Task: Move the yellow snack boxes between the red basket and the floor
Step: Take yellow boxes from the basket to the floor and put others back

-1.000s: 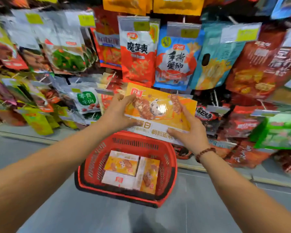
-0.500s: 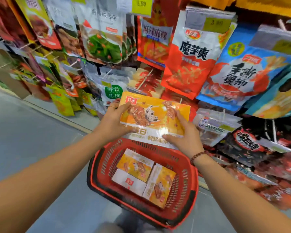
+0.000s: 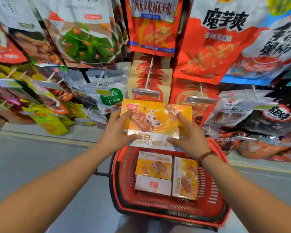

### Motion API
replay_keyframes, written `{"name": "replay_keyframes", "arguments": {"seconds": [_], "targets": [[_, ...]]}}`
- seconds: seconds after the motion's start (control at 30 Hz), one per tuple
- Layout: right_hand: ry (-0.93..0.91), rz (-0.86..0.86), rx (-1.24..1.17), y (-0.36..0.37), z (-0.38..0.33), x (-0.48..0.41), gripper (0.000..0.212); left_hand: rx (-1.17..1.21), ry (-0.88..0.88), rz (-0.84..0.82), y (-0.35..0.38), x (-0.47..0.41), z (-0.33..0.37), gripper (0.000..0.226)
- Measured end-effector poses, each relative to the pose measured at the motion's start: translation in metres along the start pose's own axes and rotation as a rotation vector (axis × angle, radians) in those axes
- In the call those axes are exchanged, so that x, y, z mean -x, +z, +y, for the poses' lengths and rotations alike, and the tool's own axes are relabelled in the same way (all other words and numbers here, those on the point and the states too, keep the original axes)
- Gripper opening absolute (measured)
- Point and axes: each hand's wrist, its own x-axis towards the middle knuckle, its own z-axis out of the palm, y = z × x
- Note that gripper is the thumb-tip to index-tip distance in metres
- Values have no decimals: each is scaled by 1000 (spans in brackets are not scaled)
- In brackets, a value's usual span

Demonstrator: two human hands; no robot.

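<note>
Both hands, left (image 3: 118, 130) and right (image 3: 190, 137), grip the flat yellow cardboard snack box (image 3: 156, 121) by its short ends; long axis crosswise, directly above the red plastic basket (image 3: 213, 195); grey floor (image 3: 32, 165) lies leftward.

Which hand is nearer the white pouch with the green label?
Left. The left hand grips the yellow box at its left edge, just below the pouch; the right hand holds the opposite edge, farther off.
</note>
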Motion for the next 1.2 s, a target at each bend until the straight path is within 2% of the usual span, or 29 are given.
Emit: {"name": "replay_keyframes", "arguments": {"seconds": [0.23,0.6,0.77,0.9,1.03,1.2], "targets": [[125,-1,26,50,48,1,96,61,42,-117,68,-17,-50,91],[323,-69,36,172,199,-4,95,125,-80,-226,248,-24,-153,89],[380,-147,9,222,246,-27,95,68,-93,-229,307,-37,-203,91],[388,-205,30,253,268,-42,95,41,-146,-265,337,-42,-231,94],[407,-187,-2,271,287,-50,98,36,-80,-224,349,-47,-246,100],[403,-232,29,268,292,-51,97,16,-39,-180,347,-46,-246,95]]}}
